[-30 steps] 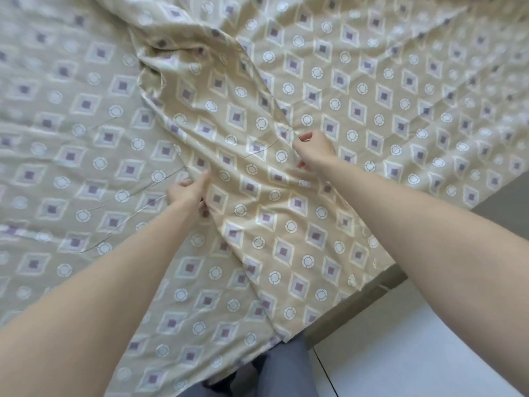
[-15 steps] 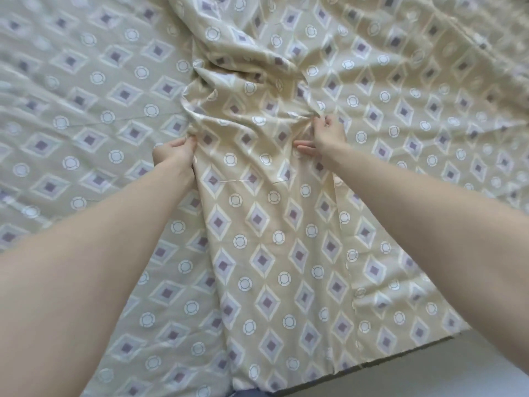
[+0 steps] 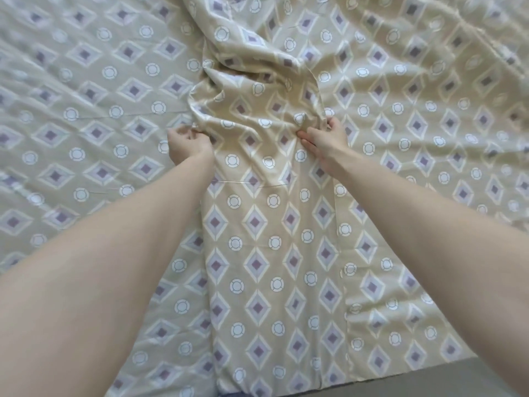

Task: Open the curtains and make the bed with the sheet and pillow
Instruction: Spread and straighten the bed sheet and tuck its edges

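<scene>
L hand (image 3: 187, 144) and R hand (image 3: 326, 138) are well apart, both arms stretched out over the bed, one on each side of a folded band (image 3: 272, 253) of the sheet (image 3: 86, 110). L hand's fingers are curled in at the band's left edge and look to be pinching the cloth there. R hand clamps the right edge, thumb on the far side of the fold and fingers on top. Just beyond both hands the fabric piles into a bunch (image 3: 257, 81) w/ deep creases, and from there a twisted ridge runs on to the top of the view. Either side of the band the patterned sheet lies spread over the bed w/ only shallow ripples, more of them on the right. Its near edge ends at a grey surface (image 3: 415, 385) at bottom right; can't tell if that is floor or bed side. Progress, as a judgement: sheet is on the bed and mostly laid out, but the middle fold and bunch need pulling flat. No pillow in view, so prob. not yet placed. Curtains aren't visible, so no call on them.
</scene>
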`<state>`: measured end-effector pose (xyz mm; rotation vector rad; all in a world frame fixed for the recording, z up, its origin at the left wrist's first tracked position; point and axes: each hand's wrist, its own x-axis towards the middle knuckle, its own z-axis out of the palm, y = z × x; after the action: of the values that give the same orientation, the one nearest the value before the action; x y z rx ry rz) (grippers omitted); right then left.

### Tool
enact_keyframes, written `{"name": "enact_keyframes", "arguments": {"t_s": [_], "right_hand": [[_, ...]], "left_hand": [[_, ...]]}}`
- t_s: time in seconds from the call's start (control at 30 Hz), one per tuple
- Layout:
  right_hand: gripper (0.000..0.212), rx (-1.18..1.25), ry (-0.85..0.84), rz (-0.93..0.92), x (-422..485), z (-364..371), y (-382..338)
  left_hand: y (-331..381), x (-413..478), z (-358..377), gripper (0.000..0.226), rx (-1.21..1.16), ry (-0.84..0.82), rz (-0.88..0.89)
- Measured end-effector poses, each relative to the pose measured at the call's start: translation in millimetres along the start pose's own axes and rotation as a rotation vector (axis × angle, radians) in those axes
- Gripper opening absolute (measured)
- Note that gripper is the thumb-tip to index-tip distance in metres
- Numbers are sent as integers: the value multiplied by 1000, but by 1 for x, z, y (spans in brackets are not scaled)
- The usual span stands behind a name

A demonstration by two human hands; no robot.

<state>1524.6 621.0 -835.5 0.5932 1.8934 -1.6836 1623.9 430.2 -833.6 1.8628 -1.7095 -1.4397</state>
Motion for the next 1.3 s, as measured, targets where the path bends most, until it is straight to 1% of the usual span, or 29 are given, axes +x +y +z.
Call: {"name": "enact_keyframes", "arguments": {"t_s": [0.07,0.13,0.2,0.23,0.27,0.3,0.33,0.37,0.4,0.43,0.47,0.5,0.57,0.6,0.7,0.77,0.8,0.83,0.9,0.97,1.0,1.03,1.07,1.1,1.13,1.2,1.27,1.3], "right_hand": [[19,-121,-32,-15,-3,1,-4],[19,-186,0,-15,-4,6,-5],[18,-233,83,-19,-6,13,-5],[17,-247,118,-12,-5,17,-3],[19,-242,144,7,-6,21,-3],[23,-225,165,25,-7,25,-5],[24,-190,185,30,-7,30,-8],[14,-163,211,23,-6,33,-12],[14,-164,258,-8,-4,36,-16],[27,-176,306,-30,-1,39,-18],[31,-174,348,-49,1,42,-18],[32,-168,371,-57,0,45,-18],[32,-177,370,-64,5,51,-11],[32,-167,364,-64,6,51,-7],[30,-58,320,-37,18,48,-2],[24,-53,298,-28,20,47,-2],[26,-118,284,-56,17,48,-2],[37,-227,267,-105,13,50,-1],[67,-473,253,-280,0,55,6],[81,-594,195,-494,-18,60,18],[83,-626,152,-586,-28,62,26],[84,-661,123,-660,-37,60,35],[85,-712,108,-715,-44,58,45],[84,-787,97,-758,-52,52,57],[81,-883,71,-789,-57,45,70],[70,-1089,-16,-834,-64,27,99],[56,-1268,-67,-868,-64,10,115],[53,-1341,-68,-866,-61,2,116]], "left_hand": [[2,0,0,38,156,-8,191],[5,-1,2,39,353,26,329],[3,-6,2,40,396,11,316],[1,-5,3,38,368,-7,260],[0,-3,3,34,339,-23,213],[0,-1,4,28,306,-27,197],[2,2,5,22,273,-26,188],[5,6,4,19,237,-24,186],[10,9,3,17,211,-23,189],[16,13,3,15,194,-20,192],[22,16,2,14,181,-13,195],[27,20,1,18,181,18,204],[31,32,-1,32,213,82,228],[31,37,-1,35,227,88,233],[25,50,1,38,300,63,293],[20,53,0,39,366,37,324],[17,52,0,37,394,28,327],[18,48,1,29,415,19,330],[20,39,3,9,443,40,378],[13,26,1,17,536,127,545],[6,18,-2,21,564,135,685],[-6,7,-5,25,565,94,847],[-21,-7,-9,30,575,14,988],[-40,-22,-14,35,605,-76,1074],[-59,-35,-17,41,647,-165,1100],[-94,-51,-21,48,751,-312,1078],[-113,-51,-22,54,912,-402,1087],[-115,-45,-22,59,979,-420,1099]]}}
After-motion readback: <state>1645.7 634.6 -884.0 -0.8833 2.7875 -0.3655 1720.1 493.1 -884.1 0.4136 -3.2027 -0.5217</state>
